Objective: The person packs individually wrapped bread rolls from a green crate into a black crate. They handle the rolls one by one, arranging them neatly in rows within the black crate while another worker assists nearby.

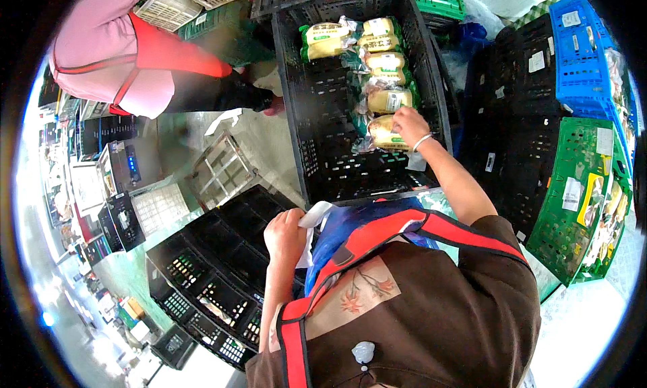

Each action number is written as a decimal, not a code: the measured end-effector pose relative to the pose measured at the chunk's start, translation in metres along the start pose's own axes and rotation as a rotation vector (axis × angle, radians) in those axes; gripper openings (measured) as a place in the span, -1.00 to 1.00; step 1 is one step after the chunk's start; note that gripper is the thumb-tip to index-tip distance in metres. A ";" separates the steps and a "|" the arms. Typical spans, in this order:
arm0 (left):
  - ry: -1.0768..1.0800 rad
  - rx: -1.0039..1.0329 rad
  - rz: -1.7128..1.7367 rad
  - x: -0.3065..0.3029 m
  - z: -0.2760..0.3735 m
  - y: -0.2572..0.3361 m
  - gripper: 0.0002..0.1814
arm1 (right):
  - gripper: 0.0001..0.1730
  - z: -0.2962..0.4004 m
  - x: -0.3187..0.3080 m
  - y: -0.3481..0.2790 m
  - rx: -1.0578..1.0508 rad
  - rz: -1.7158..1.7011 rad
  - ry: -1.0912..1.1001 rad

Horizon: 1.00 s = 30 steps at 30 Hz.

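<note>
My right hand (408,127) is at the nearest wrapped package (386,133) of pale yellow food in the right column of a black plastic crate (297,130); its fingers touch the wrap, and whether they grip it is hidden. More such packages (386,67) with green-edged film lie in a column beyond it, and another group (326,40) lies at the crate's far left. My left hand (285,236) is closed around a strip of white paper or film (316,215) in front of my body, left of the blue apron part (343,226).
Stacked black crates (510,95), a blue crate (581,54) and a green crate (571,201) stand on the right. More black crates (217,256) are at my left. A person in a red apron (167,49) stands at upper left, near a metal frame (225,171) on the floor.
</note>
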State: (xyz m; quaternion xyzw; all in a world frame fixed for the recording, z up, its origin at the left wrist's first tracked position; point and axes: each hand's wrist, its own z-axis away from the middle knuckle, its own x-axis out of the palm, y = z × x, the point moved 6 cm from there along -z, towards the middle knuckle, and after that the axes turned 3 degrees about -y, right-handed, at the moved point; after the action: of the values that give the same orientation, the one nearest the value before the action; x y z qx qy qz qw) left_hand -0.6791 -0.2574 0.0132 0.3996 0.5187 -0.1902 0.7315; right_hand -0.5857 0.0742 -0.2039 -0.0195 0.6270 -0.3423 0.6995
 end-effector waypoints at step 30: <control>-0.029 -0.150 0.212 0.021 -0.006 -0.005 -0.67 | -0.73 -0.019 0.051 0.006 -0.041 0.205 -0.122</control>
State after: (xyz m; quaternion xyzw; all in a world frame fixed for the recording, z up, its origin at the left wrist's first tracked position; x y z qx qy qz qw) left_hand -0.6781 -0.2530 -0.0084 0.3938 0.4757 -0.0783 0.7827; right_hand -0.6007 0.0611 -0.2547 0.0097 0.5889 -0.2541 0.7672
